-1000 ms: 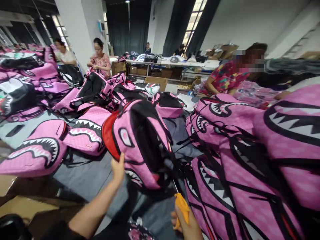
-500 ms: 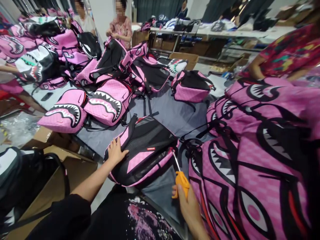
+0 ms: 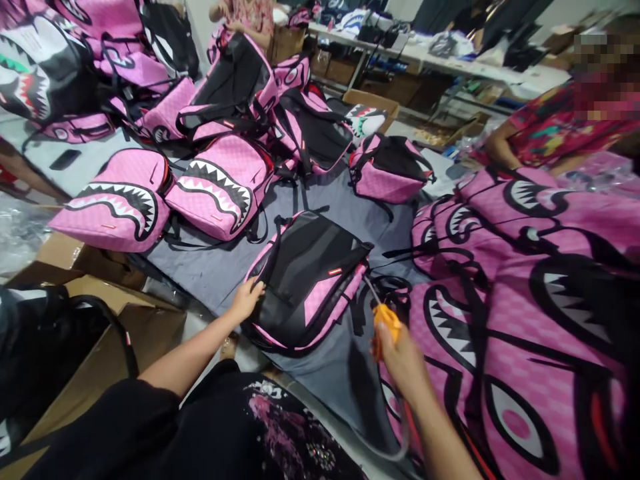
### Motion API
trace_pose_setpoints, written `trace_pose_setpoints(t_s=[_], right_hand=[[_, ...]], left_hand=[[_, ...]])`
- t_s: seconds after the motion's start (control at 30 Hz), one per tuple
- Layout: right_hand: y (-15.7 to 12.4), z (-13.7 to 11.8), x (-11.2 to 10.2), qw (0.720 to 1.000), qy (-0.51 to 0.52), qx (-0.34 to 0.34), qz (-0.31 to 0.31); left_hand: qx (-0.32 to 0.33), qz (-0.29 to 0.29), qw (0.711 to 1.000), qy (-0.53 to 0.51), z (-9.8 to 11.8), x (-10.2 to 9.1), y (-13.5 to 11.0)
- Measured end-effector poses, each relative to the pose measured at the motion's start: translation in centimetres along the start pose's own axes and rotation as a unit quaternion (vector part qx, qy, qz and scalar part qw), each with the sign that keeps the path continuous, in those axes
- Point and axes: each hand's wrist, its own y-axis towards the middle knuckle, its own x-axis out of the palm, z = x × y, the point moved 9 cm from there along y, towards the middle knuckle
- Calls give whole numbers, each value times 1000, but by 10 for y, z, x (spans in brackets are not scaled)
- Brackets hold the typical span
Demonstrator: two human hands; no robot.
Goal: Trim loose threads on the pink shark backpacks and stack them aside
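A black and pink backpack [image 3: 300,267] lies back panel up on the cloth-covered table in front of me. My left hand [image 3: 247,300] grips its left edge, the fingers curled over the side and partly hidden. In my right hand [image 3: 393,343] is an orange air blow gun [image 3: 387,322] with a long thin metal nozzle. The nozzle tip reaches the backpack's right edge, near the top corner; whether it touches is unclear. A pale hose runs down below my right hand.
Pink shark-mouth backpacks [image 3: 520,333] are piled close on the right. Two more backpacks [image 3: 210,190] lie at left, with others behind. A cardboard box [image 3: 105,347] stands at lower left. A co-worker in a floral shirt [image 3: 545,133] is at far right. The table [image 3: 330,393] has grey cloth.
The backpack has shifted right and turned a little. My left hand went from lying spread on it to gripping its left edge. The blow gun moved right, staying at the backpack's right edge.
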Motion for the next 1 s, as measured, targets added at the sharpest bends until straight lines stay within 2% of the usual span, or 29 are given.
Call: trace_pose_setpoints(t_s=[0.07, 0.13, 0.17, 0.23, 0.3, 0.33, 0.4, 0.47, 0.57, 0.63, 0.7, 0.73, 0.8, 0.87, 0.9, 0.93, 1.0], right_hand=[[18, -43, -6, 998, -53, -33, -20], [50, -81, 9, 985, -152, -45, -60], [69, -97, 16, 972, -223, -44, -56], [105, -121, 29, 944, -327, -33, -30], [122, -133, 49, 928, -369, -41, -41], [121, -135, 65, 923, -370, -63, -85], [101, -136, 100, 901, -356, -131, -210], [77, -133, 118, 875, -356, -168, -281], [68, -129, 109, 882, -398, -130, -215], [55, -134, 121, 874, -358, -174, -280], [48, -142, 124, 862, -320, -206, -334], [51, -145, 118, 869, -319, -200, -322], [64, -153, 93, 896, -333, -170, -241], [65, -160, 75, 905, -338, -167, -198], [59, -161, 73, 898, -339, -185, -211], [51, -160, 74, 884, -341, -211, -241], [39, -148, 71, 857, -371, -233, -272]], left_hand=[[-61, -17, 986, -156, -21, -1, 0], [-95, -25, 963, -249, -35, -4, -1], [-110, -27, 954, -279, -40, -6, -1], [-148, -42, 934, -323, -49, -8, -1], [-192, -58, 913, -356, -55, -7, 0], [-214, -61, 904, -366, -57, -7, 0], [-259, -57, 888, -375, -60, -4, -1], [-303, -50, 874, -376, -61, -2, -1], [-350, -54, 856, -376, -61, 1, 0], [-369, -65, 852, -365, -61, 1, -1], [-371, -74, 861, -339, -61, 0, -2], [-358, -76, 875, -316, -59, 0, -2], [-288, -68, 927, -231, -49, -1, 1], [-158, -42, 984, -64, -26, 1, 6], [-83, -22, 995, 44, -10, 6, 6], [-14, -1, 988, 155, 5, 13, 5], [87, 11, 936, 340, 28, 38, 0]])
